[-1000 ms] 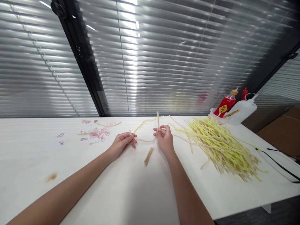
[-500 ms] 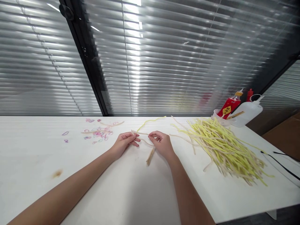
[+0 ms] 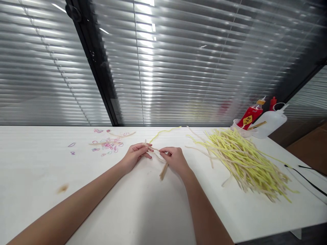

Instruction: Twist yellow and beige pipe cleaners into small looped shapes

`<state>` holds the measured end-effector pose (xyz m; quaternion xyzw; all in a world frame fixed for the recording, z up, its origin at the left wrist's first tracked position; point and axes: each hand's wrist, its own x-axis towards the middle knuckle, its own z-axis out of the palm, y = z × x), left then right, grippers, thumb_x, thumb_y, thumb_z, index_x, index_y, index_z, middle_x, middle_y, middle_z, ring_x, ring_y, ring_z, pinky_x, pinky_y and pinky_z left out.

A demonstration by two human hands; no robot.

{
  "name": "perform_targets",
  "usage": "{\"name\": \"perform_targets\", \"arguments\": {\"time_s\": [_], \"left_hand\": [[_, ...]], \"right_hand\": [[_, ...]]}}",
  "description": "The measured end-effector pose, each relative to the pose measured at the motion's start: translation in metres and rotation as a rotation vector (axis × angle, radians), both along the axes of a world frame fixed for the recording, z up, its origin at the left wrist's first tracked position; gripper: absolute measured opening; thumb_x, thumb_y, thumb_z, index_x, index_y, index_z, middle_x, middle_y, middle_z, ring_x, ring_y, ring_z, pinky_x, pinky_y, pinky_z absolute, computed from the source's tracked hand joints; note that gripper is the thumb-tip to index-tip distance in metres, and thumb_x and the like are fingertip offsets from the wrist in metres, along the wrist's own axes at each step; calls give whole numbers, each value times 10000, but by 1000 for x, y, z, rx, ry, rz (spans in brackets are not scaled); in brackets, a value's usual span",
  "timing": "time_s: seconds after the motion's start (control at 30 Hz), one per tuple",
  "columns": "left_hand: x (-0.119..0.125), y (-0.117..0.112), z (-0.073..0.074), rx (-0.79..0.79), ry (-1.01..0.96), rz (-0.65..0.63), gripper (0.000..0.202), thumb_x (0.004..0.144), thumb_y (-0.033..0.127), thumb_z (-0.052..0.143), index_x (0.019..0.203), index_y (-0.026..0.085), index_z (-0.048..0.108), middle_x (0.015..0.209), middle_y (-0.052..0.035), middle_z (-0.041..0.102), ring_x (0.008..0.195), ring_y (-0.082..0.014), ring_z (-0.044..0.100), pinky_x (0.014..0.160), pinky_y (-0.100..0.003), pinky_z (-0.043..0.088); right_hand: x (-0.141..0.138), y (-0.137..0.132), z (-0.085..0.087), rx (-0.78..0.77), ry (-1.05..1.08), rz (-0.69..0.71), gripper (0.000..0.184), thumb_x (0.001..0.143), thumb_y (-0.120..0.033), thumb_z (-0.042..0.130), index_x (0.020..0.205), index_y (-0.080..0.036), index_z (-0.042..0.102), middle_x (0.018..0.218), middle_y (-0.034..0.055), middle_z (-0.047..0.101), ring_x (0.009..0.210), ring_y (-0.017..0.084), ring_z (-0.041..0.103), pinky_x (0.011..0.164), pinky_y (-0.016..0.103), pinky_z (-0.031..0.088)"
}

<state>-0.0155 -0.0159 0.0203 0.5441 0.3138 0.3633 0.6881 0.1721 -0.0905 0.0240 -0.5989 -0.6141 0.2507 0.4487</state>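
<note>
The left hand [image 3: 139,153] is pinching a thin, soft-looking beige strand [image 3: 155,148] between thumb and forefinger, its other fingers spreading loosely. The right hand [image 3: 173,158] is grasping the same length between its fingertips, so the strand is spanning the gap between the two hands, low over the white bench [image 3: 114,211]. A second beige length is curving just below it; whether both belong to one piece is not showing clearly.

A slim bright-yellow strand [image 3: 166,130] is running out beyond the left fingertips; whether that hand is gripping its near end, I cannot tell. A short bundle of tan sticks or strips [image 3: 163,172] is lying just below the right hand, and a loose heap of yellow and beige strands [image 3: 245,160] is lying well to the right.

The step in hand seems to be crossing or wrapping the beige strand at the left fingertips. The next move is probably calling for a steady left pinch while the right hand is guiding the strand around.
</note>
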Motion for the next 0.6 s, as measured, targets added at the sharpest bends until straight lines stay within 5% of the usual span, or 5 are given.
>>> {"name": "perform_targets", "arguments": {"time_s": [0.23,0.4,0.6], "left_hand": [[1,-1,3,19,-42,23,192,734,332,698,798,151,686,785,-32,668,605,-128,621,679,-273,471],[1,0,2,2,-98,105,222,716,340,714,828,156,662,800,-24,657,578,-109,603,638,-257,477],[1,3,0,-69,-154,193,266,684,351,743,852,164,654,802,-5,653,553,-88,604,597,-223,480]], "right_hand": [[-3,-2,1,-22,34,40,246,765,-347,580,918,-232,734,775,12,697,586,122,543,593,240,433],[0,-5,6,-56,8,27,463,658,-476,693,1049,-227,695,865,37,688,617,137,565,596,255,445],[4,-3,2,-23,-179,37,470,661,-405,730,1098,-245,666,929,41,685,697,152,582,699,281,446]]}}
